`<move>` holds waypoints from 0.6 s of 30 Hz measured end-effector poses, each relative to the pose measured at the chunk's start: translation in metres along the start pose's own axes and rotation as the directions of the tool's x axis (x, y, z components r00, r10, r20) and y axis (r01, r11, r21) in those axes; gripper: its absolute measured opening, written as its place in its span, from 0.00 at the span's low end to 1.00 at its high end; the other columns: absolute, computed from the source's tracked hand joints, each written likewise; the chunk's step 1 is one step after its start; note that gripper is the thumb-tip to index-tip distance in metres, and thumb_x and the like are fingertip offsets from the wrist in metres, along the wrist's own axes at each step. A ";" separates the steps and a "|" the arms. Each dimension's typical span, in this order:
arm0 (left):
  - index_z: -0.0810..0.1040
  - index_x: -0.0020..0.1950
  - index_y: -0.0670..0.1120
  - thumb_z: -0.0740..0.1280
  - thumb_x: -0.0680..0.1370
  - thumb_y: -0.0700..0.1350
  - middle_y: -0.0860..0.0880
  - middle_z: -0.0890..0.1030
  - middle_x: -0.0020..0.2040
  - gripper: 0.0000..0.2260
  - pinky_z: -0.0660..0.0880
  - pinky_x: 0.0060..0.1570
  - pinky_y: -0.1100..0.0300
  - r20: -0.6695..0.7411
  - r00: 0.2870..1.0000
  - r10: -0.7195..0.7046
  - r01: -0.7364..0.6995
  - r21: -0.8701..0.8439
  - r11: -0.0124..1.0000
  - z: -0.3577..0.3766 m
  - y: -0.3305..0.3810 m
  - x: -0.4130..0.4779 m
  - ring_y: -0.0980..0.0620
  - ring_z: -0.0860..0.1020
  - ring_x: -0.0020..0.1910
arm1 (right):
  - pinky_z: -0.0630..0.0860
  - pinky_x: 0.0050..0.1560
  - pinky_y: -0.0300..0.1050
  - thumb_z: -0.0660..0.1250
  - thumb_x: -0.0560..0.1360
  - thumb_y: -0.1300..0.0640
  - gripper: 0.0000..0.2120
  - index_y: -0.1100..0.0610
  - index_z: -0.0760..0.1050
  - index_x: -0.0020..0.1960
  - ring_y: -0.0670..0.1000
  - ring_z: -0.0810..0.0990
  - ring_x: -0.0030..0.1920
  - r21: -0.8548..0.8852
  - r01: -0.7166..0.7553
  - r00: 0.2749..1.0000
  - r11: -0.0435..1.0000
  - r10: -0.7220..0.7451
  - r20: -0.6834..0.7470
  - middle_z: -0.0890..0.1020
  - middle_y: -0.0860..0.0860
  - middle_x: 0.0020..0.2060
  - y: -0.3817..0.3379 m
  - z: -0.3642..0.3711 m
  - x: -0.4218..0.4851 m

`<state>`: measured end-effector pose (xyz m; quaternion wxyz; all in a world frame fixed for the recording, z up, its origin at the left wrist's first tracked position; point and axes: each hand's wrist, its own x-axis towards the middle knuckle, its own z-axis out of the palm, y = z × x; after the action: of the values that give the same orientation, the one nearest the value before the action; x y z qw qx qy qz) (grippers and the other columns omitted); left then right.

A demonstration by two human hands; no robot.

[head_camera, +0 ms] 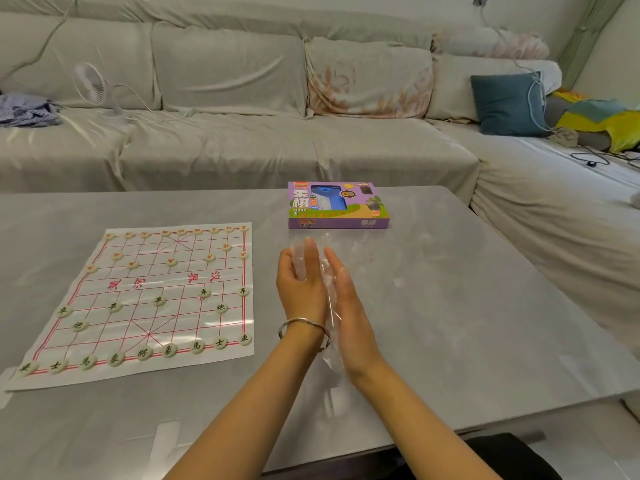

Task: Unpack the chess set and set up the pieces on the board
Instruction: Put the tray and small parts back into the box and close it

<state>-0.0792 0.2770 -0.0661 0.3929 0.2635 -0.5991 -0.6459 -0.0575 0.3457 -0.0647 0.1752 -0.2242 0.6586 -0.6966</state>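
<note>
Your pieces [169, 350] look fully set on the board [187, 317], left. Your left hand [299, 285] and right hand [346, 303], fingers straight, press the plastic bag [333, 320] between them; only tidying beside the box [337, 206] seems left.

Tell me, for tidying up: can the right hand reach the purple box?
Probably yes: the purple box lies beyond the right hand, nothing between; but that hand presses a clear bag against the left hand.
</note>
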 end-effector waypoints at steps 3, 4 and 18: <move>0.66 0.39 0.51 0.61 0.78 0.50 0.56 0.69 0.35 0.10 0.67 0.31 0.80 -0.135 0.991 -0.018 0.010 -0.059 0.998 0.001 0.015 0.003 0.64 0.72 0.33 | 0.58 0.65 0.29 0.47 0.64 0.21 0.34 0.32 0.56 0.67 0.32 0.56 0.69 -0.341 0.210 0.936 0.916 -0.289 -0.202 0.60 0.33 0.68 0.008 0.006 -0.006; 0.64 0.38 0.54 0.60 0.78 0.51 0.58 0.68 0.35 0.10 0.66 0.29 0.80 -0.159 0.986 -0.045 0.029 -0.098 0.995 0.001 0.021 0.005 0.65 0.72 0.33 | 0.56 0.68 0.34 0.47 0.65 0.22 0.33 0.31 0.54 0.67 0.34 0.53 0.70 -0.401 0.225 0.908 0.888 -0.341 -0.245 0.57 0.36 0.71 0.013 0.006 -0.006; 0.72 0.58 0.53 0.50 0.78 0.61 0.49 0.76 0.58 0.18 0.71 0.56 0.57 0.308 0.856 -0.415 0.371 0.191 0.909 -0.046 0.038 -0.011 0.49 0.74 0.59 | 0.76 0.46 0.39 0.60 0.67 0.36 0.16 0.46 0.76 0.44 0.47 0.80 0.50 0.189 0.078 0.928 0.979 -0.002 -0.373 0.81 0.40 0.42 -0.011 0.038 0.026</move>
<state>-0.0283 0.2609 -0.0371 0.1256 0.2884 -0.6305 -0.7096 -0.0579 0.3006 -0.0504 0.0547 -0.0833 0.6016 -0.7925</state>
